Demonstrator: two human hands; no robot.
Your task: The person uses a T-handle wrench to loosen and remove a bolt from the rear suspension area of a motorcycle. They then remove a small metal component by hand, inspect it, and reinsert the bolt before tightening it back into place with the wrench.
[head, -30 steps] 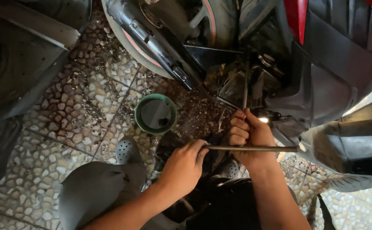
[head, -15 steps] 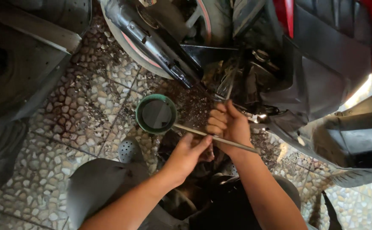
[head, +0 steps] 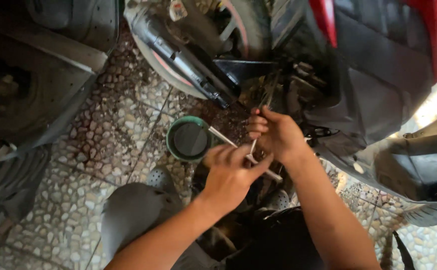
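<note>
Two hands share one thin metal T-handle tool point(head: 246, 156): the left hand point(head: 231, 175) is wrapped around its crossbar, and the right hand point(head: 276, 135) is clenched around its upright shaft beneath the scooter body point(head: 378, 80). One green bowl of dark liquid point(head: 189, 139) sits just left on the pebbled floor point(head: 93, 165). Whatever the tool's tip meets is hidden in shadow.

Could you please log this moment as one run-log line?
left hand: grips T-wrench | right hand: steadies its shaft by scooter | green bowl: on floor, dark liquid
</note>
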